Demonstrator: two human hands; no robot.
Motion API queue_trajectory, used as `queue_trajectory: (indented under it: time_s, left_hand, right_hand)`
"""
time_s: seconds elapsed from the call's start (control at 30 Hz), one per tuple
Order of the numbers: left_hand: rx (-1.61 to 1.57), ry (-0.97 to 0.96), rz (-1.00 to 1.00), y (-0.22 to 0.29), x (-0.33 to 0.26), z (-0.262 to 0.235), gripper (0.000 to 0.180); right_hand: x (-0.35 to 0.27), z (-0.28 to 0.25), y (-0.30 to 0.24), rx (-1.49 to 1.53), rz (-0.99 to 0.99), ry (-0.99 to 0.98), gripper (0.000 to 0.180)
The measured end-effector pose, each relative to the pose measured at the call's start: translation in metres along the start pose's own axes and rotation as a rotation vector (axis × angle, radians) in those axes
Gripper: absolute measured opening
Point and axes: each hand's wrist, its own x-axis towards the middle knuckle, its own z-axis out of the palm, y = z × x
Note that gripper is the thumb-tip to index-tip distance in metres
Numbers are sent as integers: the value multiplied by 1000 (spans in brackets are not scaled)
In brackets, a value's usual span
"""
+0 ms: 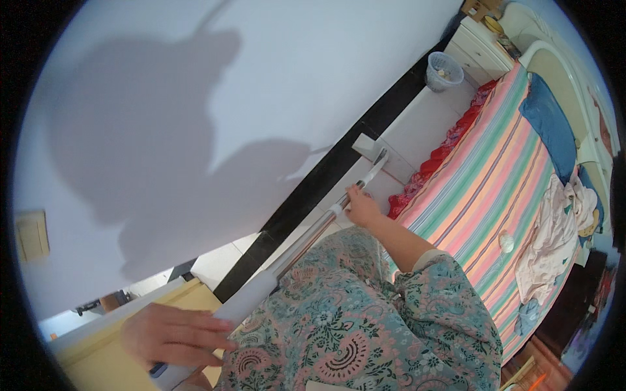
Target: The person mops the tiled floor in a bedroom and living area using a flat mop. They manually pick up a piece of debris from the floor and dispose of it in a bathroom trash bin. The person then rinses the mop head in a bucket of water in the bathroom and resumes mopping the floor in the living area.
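Observation:
A long-handled pole (pixel 313 238) runs slantwise across my front, with a pale grip at its near end, a shiny metal shaft and a curved white far end. My right hand (pixel 362 207) is closed around the shaft near that far end. Beside the curved end, against the black skirting, is a flat white piece (pixel 367 147); whether the two are joined, I cannot tell. At the lower left my left hand (pixel 177 334), blurred by motion, wraps over the pale grip. Part of the grip is hidden behind its fingers.
On the right stands a bed with a striped sheet (pixel 469 215), a blue pillow (pixel 551 124) and crumpled clothing (pixel 548 234). A mesh basket (pixel 445 72) sits by a white nightstand (pixel 479 49). The wall (pixel 261 98) and black skirting (pixel 306 186) border the pale floor; yellow furniture (pixel 85 362) is lower left.

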Motion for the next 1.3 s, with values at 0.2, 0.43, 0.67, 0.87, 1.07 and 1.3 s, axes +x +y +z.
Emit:
queue_trajectory:
  time_s: [0.2,0.43,0.67,0.87,1.07,1.3]
  left_hand:
    - [81,174,86,47,-103,35,19]
    - [-354,318,290,41,-213,96,14]
    - [-583,1263,500,18,-212,159,27]
    - [-530,1085,542,32,-185,144,19]
    - [-513,1433,388,0,-178,114,22]
    - [-488,1432,447,6,-177,119,22]
  right_hand:
    - [-71,56,-131,21,-124,-205,62]
    - [-66,115,-162,-50,-444,-205,37]
    - [-56,56,-168,-183,-362,-209,25]
    - [-34,31,-137,-359,-480,-320,51]
    - [-11,88,-163,-241,-453,-456,55]
    - [9,86,-171,-366,-590,-490,29]
